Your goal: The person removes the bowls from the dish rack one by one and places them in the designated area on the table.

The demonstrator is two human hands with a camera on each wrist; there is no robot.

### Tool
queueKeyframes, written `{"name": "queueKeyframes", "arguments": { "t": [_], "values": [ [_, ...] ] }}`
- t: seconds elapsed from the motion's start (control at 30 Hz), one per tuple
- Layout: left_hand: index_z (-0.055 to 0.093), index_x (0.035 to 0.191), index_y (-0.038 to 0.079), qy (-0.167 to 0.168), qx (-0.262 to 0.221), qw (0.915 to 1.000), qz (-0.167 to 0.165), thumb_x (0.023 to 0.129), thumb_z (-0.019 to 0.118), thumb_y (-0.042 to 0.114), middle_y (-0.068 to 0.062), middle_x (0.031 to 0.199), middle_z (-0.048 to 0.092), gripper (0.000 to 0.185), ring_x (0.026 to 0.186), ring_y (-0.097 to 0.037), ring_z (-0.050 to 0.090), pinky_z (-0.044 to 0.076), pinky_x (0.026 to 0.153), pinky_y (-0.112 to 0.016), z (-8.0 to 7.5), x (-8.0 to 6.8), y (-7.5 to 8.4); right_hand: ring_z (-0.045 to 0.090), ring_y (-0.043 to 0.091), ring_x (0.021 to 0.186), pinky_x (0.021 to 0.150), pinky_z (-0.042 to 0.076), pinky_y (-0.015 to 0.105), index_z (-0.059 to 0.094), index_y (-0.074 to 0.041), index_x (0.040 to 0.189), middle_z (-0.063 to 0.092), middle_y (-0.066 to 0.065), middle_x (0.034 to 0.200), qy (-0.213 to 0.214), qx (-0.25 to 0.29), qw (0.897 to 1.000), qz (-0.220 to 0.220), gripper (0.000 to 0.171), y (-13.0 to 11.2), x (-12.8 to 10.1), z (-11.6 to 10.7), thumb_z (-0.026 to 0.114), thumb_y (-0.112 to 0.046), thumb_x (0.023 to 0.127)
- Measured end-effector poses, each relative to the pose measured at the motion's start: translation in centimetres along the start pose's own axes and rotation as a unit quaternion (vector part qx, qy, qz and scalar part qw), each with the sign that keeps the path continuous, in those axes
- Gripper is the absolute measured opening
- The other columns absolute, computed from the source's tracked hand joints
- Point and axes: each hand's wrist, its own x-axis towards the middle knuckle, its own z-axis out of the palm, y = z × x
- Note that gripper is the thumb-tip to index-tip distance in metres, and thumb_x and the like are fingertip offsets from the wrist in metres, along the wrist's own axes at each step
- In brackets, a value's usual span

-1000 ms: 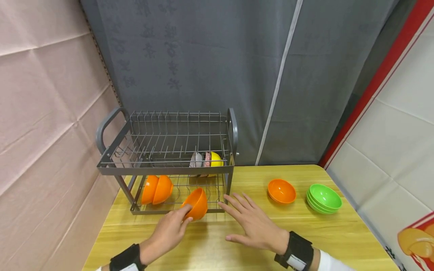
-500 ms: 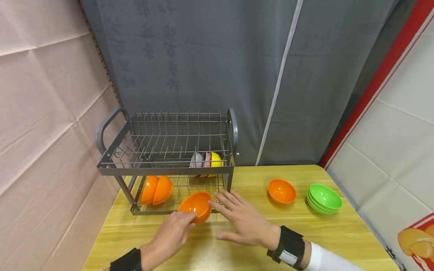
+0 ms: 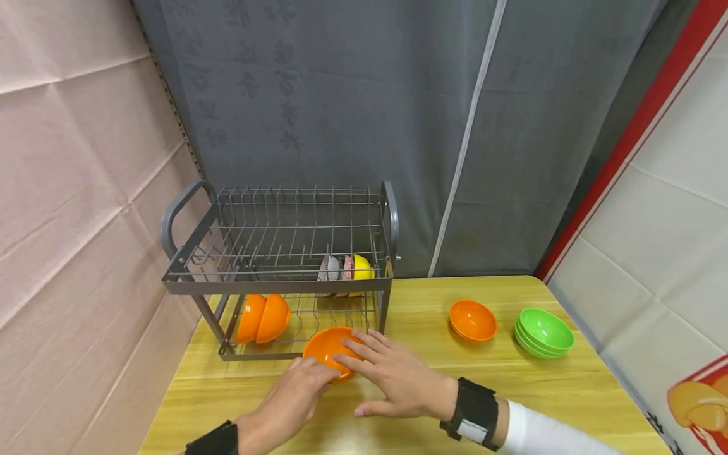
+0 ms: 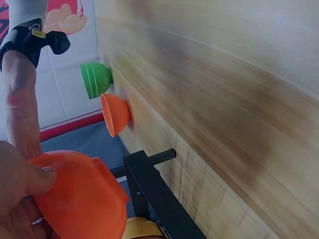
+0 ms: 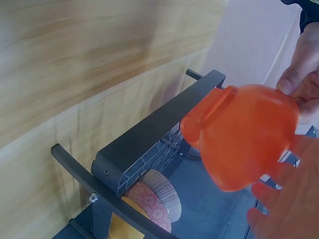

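Orange plastic bowl (image 3: 328, 349), held just in front of the lower tier of the rack (image 3: 279, 285), at its right end, over the table (image 3: 512, 392); left hand (image 3: 298, 395) grips it from the near side, thumb curled over the rim (plain in the left wrist view); right hand (image 3: 392, 376) lies against its right side, fingers straight and slightly spread, touching rather than pinching; two orange bowls (image 3: 261, 318) already stand on edge at the left of the lower tier; patterned and yellow dishes (image 3: 345, 268) stand at the back right; a lone orange bowl (image 3: 473, 320) and a green stack (image 3: 544, 333) sit well apart to the right on the table. Step in hand, by judgement: the bowl is passing between the hands at the rack mouth. Next move calls for one firm grip, the bowl tipped on edge and slid between the wires beside the standing pair.
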Motion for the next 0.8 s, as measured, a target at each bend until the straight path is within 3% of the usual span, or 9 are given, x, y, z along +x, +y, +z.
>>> {"name": "queueKeyframes", "arguments": {
  "t": [0.17,0.37,0.5,0.6,0.8],
  "values": [
    [0.076,0.105,0.024,0.013,0.014,0.999,0.04,0.086,0.073,0.011,0.014,0.101,0.076,0.023,0.089,-0.004,0.061,0.042,0.074,-0.02,0.16,-0.09,0.11,0.032,0.029,0.154,0.125,0.029,0.048,0.038,-0.018,0.157,0.04,0.004,0.163,-0.007,-0.007,0.999,-0.033,0.078,-0.06,0.17,0.25,0.041,-0.068,0.098],
    [0.076,0.105,0.022,0.022,0.033,0.9969,0.068,0.081,0.076,0.006,0.013,0.1,0.076,0.029,0.087,-0.003,0.058,0.043,0.076,-0.021,0.13,-0.26,0.21,0.052,0.022,0.141,0.123,0.036,0.042,0.052,-0.018,0.146,0.058,-0.002,0.148,0.006,-0.024,0.998,-0.058,0.058,-0.17,0.61,0.38,0.071,-0.035,0.094],
    [0.075,0.106,0.024,0.023,0.041,0.9955,0.083,0.078,0.077,0.001,0.014,0.1,0.076,0.036,0.087,-0.004,0.057,0.042,0.077,-0.021,0.08,-0.28,0.27,0.064,0.014,0.125,0.12,0.04,0.041,0.064,-0.021,0.128,0.071,-0.008,0.128,0.016,-0.025,0.997,-0.072,0.033,-0.22,0.94,0.29,0.069,-0.02,0.095],
    [0.074,0.105,0.025,0.024,0.038,0.9948,0.092,0.075,0.077,-0.001,0.015,0.102,0.076,0.04,0.087,-0.003,0.057,0.042,0.077,-0.022,0.11,-0.35,0.29,0.068,0.007,0.11,0.116,0.045,0.036,0.068,-0.023,0.114,0.075,-0.011,0.111,0.018,-0.029,0.996,-0.079,0.018,-0.26,0.99,0.24,0.065,-0.019,0.097],
    [0.073,0.104,0.028,0.03,0.035,0.9937,0.102,0.077,0.078,0.002,0.015,0.106,0.077,0.038,0.09,-0.002,0.058,0.044,0.08,-0.022,0.27,-0.36,0.4,0.068,0.001,0.098,0.103,0.052,0.026,0.07,-0.025,0.106,0.077,-0.014,0.104,0.015,-0.031,0.997,-0.075,0.01,-0.35,0.96,0.26,0.066,-0.024,0.097]
  ]
}}
